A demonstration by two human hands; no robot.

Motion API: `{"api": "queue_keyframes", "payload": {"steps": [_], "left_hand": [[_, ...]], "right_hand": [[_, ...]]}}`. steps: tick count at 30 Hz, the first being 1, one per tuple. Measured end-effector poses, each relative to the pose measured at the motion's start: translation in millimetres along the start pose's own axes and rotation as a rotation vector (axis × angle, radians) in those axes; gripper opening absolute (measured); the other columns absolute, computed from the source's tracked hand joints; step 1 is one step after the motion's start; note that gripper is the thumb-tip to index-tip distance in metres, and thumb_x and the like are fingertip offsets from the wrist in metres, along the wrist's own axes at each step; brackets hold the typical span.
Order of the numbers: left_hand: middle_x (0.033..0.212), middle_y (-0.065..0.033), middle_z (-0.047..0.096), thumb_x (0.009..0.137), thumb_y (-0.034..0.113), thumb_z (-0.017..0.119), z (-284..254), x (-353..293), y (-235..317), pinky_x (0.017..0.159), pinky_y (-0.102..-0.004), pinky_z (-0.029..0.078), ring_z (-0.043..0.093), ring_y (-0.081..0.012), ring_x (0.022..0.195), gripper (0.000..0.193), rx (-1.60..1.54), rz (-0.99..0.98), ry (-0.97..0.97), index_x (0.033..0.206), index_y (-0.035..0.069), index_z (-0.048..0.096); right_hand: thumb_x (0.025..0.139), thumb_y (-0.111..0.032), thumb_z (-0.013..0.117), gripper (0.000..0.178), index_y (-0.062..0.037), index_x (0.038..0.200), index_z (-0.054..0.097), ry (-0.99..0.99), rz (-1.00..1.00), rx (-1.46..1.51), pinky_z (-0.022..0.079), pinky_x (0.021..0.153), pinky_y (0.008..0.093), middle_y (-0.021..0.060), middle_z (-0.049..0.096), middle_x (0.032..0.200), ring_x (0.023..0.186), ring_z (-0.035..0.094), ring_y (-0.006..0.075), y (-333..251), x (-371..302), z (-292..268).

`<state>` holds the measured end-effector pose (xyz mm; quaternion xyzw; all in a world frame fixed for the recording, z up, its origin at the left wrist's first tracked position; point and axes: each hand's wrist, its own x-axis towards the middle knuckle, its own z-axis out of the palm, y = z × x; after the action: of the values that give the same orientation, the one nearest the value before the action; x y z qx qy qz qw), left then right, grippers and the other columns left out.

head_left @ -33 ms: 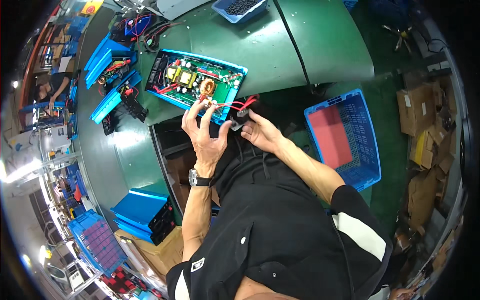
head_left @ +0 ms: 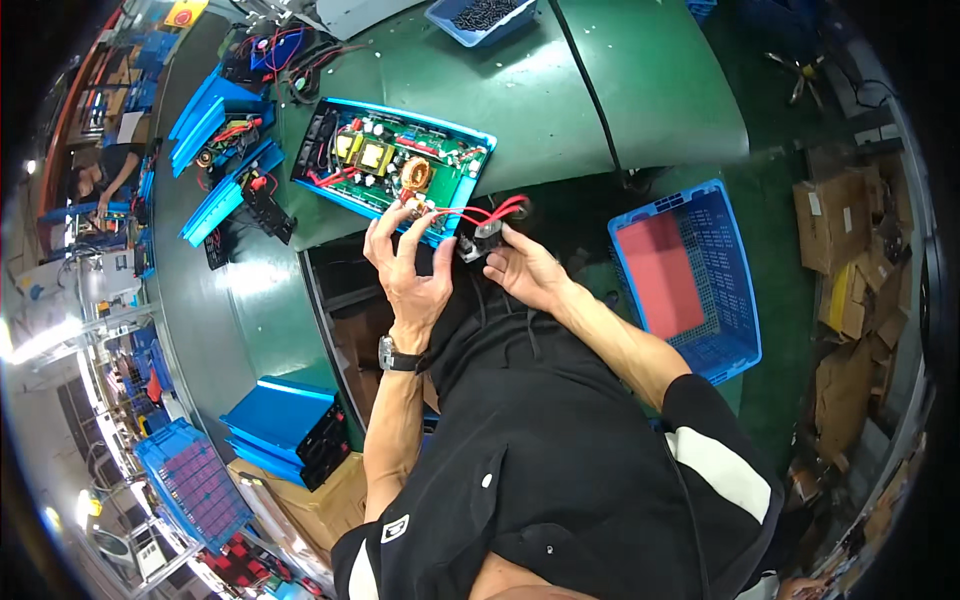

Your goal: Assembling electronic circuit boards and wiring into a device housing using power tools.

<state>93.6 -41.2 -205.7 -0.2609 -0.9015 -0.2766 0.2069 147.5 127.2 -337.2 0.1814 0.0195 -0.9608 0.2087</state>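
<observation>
A blue metal case lies on the bench, its top off. Inside sits a green circuit board with yellow transformers and a copper coil. My left hand reaches over the near edge, fingers spread, fingertips among the parts by the coil; its thumb stands apart beside the case corner. Between my right thumb and fingers is a black block-shaped part, held just off that corner. Red wires loop from this part toward the board. My right hand is closed on it; its exact kind is unclear.
Left of the case stand several opened blue housings with wires. A blue tray of small black screws is at the back. Finished-looking blue cases are stacked lower left. To the right are a blue crate and cardboard boxes.
The black part in my right hand has turned and tilted up, showing more of its face. Its red wires have shifted slightly right. My left hand stays nearly in place.
</observation>
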Motion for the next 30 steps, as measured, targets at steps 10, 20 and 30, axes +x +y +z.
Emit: {"api": "queue_keyframes", "payload": {"steps": [10, 20, 30], "left_hand": [[0.120, -0.0086, 0.068, 0.079, -0.002, 0.081, 7, 0, 8, 0.110, -0.0476, 0.041, 0.060, -0.0315, 0.125, 0.033, -0.074, 0.157, 0.049, 0.109, 0.010, 0.077], [0.155, -0.0253, 0.040, 0.076, 0.015, 0.089, 22, -42, -25, 0.117, -0.0576, 0.032, 0.039, -0.0451, 0.142, 0.088, 0.104, 0.115, 0.064, 0.150, 0.007, 0.043], [0.138, -0.0152, 0.050, 0.068, 0.020, 0.092, 47, -24, -35, 0.111, -0.0557, 0.036, 0.045, -0.0363, 0.132, 0.077, 0.211, 0.128, 0.335, 0.135, 0.011, 0.056]], "right_hand": [[0.082, -0.004, 0.089, 0.072, 0.0000, 0.144, 0.052, 0.122, -0.648, -1.051, 0.050, 0.098, 0.0293, 0.0023, 0.065, 0.116, 0.107, 0.061, 0.0119, -20, -42, 36], [0.080, -0.008, 0.091, 0.068, 0.0019, 0.135, 0.053, -0.063, -0.727, -0.958, 0.057, 0.078, 0.0271, 0.0055, 0.067, 0.116, 0.097, 0.065, 0.0107, -46, -13, 92], [0.108, -0.038, 0.060, 0.032, -0.0078, 0.103, 0.069, 0.005, -0.309, -0.588, 0.052, 0.053, 0.0264, 0.0010, 0.070, 0.083, 0.058, 0.060, 0.0076, -65, -3, 166]]}}
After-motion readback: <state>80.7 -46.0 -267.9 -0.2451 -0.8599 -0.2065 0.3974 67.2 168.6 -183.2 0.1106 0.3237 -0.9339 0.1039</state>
